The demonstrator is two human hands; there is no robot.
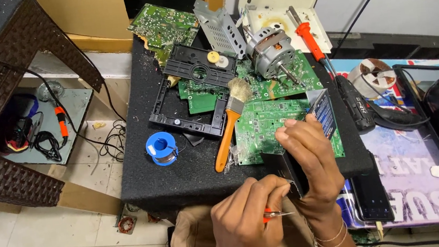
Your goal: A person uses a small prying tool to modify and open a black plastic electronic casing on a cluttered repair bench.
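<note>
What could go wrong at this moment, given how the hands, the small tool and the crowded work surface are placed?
The left hand holds a small orange-handled tool whose metal tip points toward the right hand; a slip might jab it. The right hand grips a dark part above the green circuit board, which it could hit if dropped. The phone lies close to the table edge and might get knocked off.

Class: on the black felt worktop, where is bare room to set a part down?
Bare felt lies left of the blue solder spool and along the front edge below the orange-handled brush. Crowded: the back, with green circuit boards, black plastic frame, grey motor.
</note>
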